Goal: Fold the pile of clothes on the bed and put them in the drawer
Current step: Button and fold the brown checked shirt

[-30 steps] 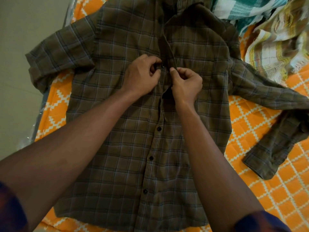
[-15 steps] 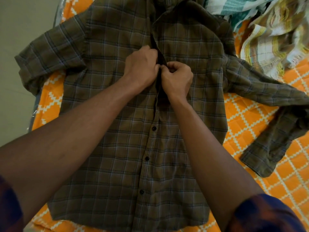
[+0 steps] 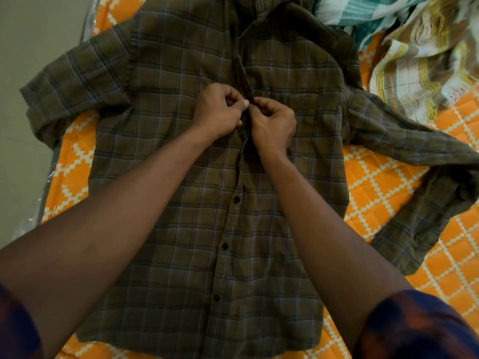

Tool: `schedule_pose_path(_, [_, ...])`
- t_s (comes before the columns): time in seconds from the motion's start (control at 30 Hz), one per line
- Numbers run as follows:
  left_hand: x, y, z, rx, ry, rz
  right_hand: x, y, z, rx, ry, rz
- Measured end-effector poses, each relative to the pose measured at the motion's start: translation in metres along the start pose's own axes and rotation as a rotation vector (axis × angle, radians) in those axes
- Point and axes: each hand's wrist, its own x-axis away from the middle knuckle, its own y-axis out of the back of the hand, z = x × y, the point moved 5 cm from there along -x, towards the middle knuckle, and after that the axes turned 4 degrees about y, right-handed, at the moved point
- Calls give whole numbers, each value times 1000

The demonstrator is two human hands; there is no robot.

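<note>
The bed [image 3: 388,182], under an orange cover with a white lattice print, fills most of the view, with pale floor [image 3: 39,35] along its left edge. A brown checked shirt [image 3: 181,229] lies flat and front up on the bed with its sleeves spread, and a crumpled pile [image 3: 420,60] of other clothes lies at the far right. The left hand [image 3: 220,110] and right hand [image 3: 274,123] meet at the shirt's chest, each grip closed tight, pinching the front edge between thumb and fingers.
</note>
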Motion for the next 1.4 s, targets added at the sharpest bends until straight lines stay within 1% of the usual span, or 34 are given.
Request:
schedule_pose_path(0.23, [-2, 3, 4, 86, -10, 101, -3, 0, -6, -9, 42, 101])
schedule_pose_path(0.37, [-2, 3, 5, 59, -8, 36, -3, 3, -5, -88, 62, 128])
schedule_pose_path(0.57, [-1, 1, 6, 96, -6, -7, -2, 2, -9, -133, 18, 69])
schedule_pose_path(0.73, [-2, -1, 5, 104, 1, -7, -5, 3, -12, -178, -3, 50])
schedule_pose_path(0.87, [-2, 0, 5, 95, 5, -1, -1, 3, -9, -136, 67, 58])
schedule_pose_path(0.97, [-3, 1, 6, 98, 6, 3, 2, 2, -5, -125, 103, 100])
schedule_pose_path(1.03, [-3, 0, 7, 104, 9, -2, 2, 3, -5, -151, 74, 152])
schedule_pose_path(1.17, [-4, 0, 8, 135, 13, 13, -6, 9, -5, -288, -162, 297])
schedule_pose_path(1.23, [-3, 0, 8, 144, 19, 26, -12, 10, -3, -312, -243, 355])
schedule_pose_path(1.3, [-3, 1, 8, 153, 28, 37, -16, 9, -2, -283, -268, 376])
schedule_pose_path(1.4, [-3, 2, 9, 170, 34, 54, -14, 7, -1, -258, -236, 354])
